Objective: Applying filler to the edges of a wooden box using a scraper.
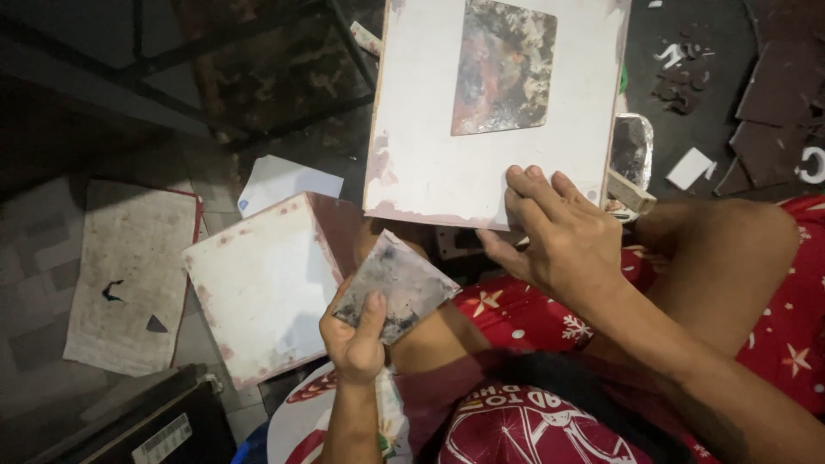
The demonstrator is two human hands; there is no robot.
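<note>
No container with contents is discernible; a crumpled clear plastic wrapper lies at the upper right beside the large board, and whether it holds anything cannot be told. The surface is a dark, dim floor, tiled in grey at the left of the frame, where a worn pale mat with a red edge lies flat. A sheet of white paper sits just above centre-left. Dark brown cut pieces and small white scraps are scattered in the upper right corner. A black metal frame crosses the upper left. The person sits low, in red clothing patterned with stars and snowflakes. A large white board with a mottled, stained rectangular patch fills the upper centre; the right hand rests on its lower right edge, fingers spread flat, thumb below the rim, steadying rather than clenching it. A second white square board with reddish worn edges leans at centre-left. The left hand grips a small grey tile at lower centre, thumb pressed on its face, fingers behind. The tile lies just below the large board and well left of the right hand.
</note>
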